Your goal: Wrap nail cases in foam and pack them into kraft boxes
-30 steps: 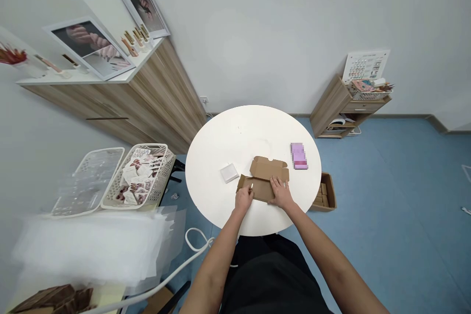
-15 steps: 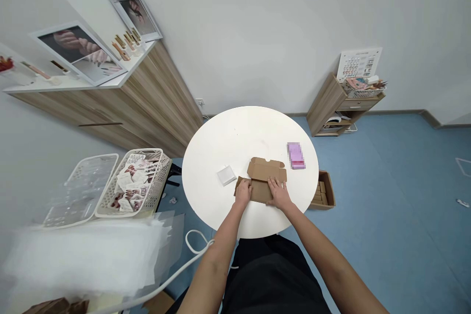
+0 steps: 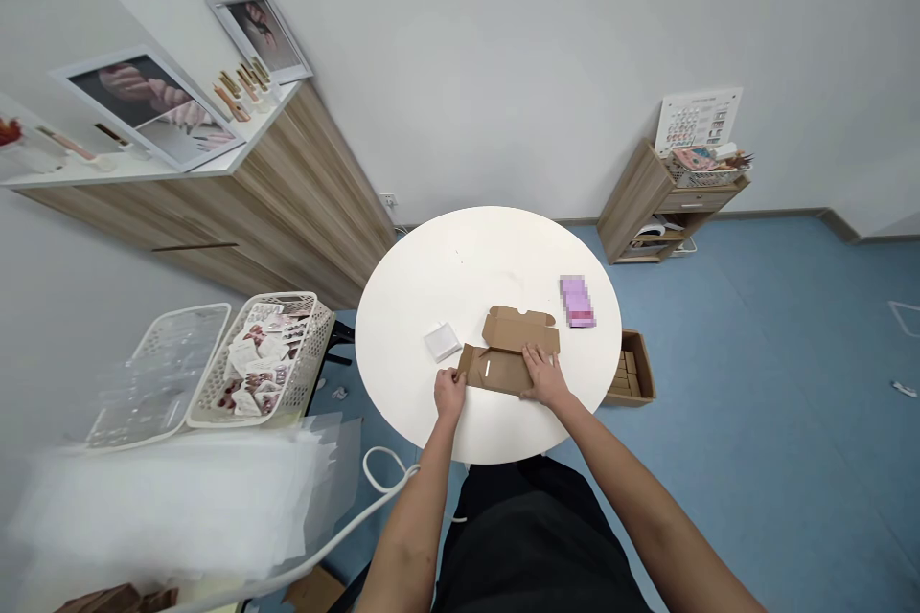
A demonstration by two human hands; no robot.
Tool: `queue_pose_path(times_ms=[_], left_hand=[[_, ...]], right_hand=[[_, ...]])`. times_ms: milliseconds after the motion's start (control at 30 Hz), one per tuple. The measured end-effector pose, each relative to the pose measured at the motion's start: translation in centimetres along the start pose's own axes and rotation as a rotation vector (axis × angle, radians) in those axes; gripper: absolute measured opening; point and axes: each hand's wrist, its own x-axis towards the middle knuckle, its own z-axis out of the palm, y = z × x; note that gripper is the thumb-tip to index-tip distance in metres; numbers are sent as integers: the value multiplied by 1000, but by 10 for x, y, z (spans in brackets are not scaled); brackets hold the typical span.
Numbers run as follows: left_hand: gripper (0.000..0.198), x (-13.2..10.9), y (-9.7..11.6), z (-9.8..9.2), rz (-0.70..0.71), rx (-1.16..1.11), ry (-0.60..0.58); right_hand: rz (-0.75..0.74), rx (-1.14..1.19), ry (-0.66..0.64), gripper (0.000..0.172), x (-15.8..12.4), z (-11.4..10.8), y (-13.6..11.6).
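A brown cardboard box (image 3: 518,333), unfolded and lying flat, is on the white round table (image 3: 431,268) with its lid part towards the far side. At its left end, my left hand (image 3: 449,393) is closed, thumb and fingers pinching the corner of the side flap. My right hand (image 3: 544,375) lies on the box's right part, fingers spread and pressing the cardboard. A small white slot shows in the near panel. Left of the box is a flat, clear-white square packet (image 3: 442,342). To the right lies a purple packet (image 3: 577,301), its print blurred.
On the floor right of the table stands an open carton (image 3: 639,354) with small brown boxes. To the left are a white basket (image 3: 253,359) of packets and a stack of white sheets (image 3: 179,498). A white cable (image 3: 337,536) runs near my left arm.
My left hand has slid left and towards me, from the box's near panel to its left flap corner, uncovering the white slot. My right hand stays nearly in place.
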Motion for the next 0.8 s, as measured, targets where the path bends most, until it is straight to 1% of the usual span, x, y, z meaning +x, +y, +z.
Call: queue_pose_path(times_ms=[67, 167, 233, 333, 433, 500, 600, 733, 800], left_hand=[[14, -2, -2, -1, 28, -28, -43], [18, -9, 5, -1, 83, -74, -91], [19, -16, 13, 1, 121, -98, -127], [16, -27, 26, 5, 214, -103, -161], [13, -32, 38, 7, 280, -25, -183], [14, -29, 46, 6, 279, 100, -227], [8, -16, 57, 6, 254, 280, -280], [18, 8, 65, 13, 179, 376, -296], [17, 17, 68, 17, 151, 414, -309]], right_hand=[[1, -1, 0, 114, 1, 1, 0], [5, -4, 3, 115, 1, 1, 0], [7, -3, 6, 115, 1, 1, -1], [1, -2, 14, 114, 0, 1, -1], [-2, 4, 18, 114, 0, 0, -1], [-3, 9, 19, 114, -1, -1, -1], [-4, 14, 19, 113, -2, -3, -2], [-3, 17, 16, 114, -2, -4, -3], [0, 14, 7, 115, -1, -4, -3]])
